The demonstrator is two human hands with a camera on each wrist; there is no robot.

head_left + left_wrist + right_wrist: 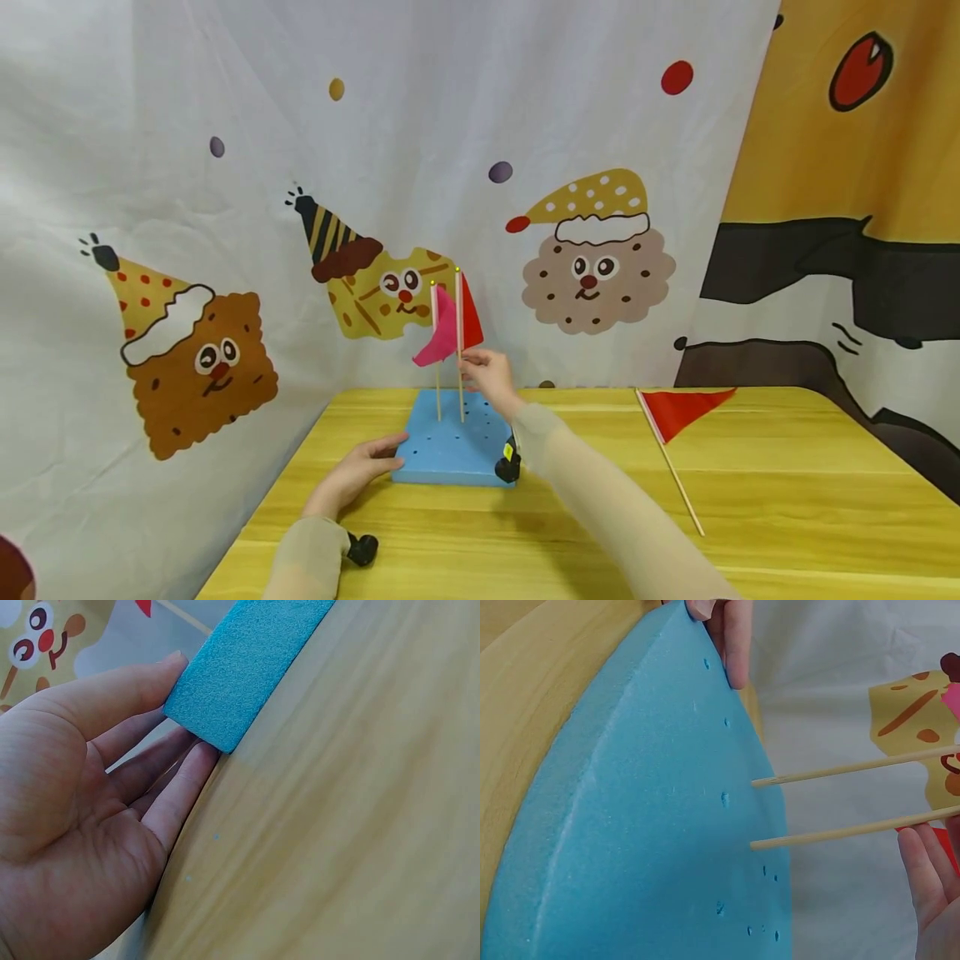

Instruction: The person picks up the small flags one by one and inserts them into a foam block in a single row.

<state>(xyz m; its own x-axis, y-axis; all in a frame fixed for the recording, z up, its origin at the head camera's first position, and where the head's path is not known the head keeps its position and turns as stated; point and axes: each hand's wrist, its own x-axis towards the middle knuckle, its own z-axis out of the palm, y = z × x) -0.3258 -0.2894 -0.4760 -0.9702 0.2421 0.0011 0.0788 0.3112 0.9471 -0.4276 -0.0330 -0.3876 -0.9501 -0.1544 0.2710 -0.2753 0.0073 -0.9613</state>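
Observation:
A blue foam board (453, 454) dotted with small holes lies on the table. Two flags stand upright from it on thin wooden sticks: a pink flag (441, 329) and, to its right, a red flag (469, 312). Thumb and fingers of my right hand (491, 377) pinch the red flag's stick just below the cloth. The lower end of that stick (817, 836) meets the board's top; its depth cannot be told. My left hand (363, 468) rests against the board's left edge near the front corner, fingers (176, 799) fairly straight along the side.
Another red flag (678, 412) lies on the wooden table (592, 467) to the right, its stick slanting toward the front. A white curtain (420, 150) printed with cartoon biscuits hangs behind the table. Dark wrist devices (363, 550) sit on both wrists.

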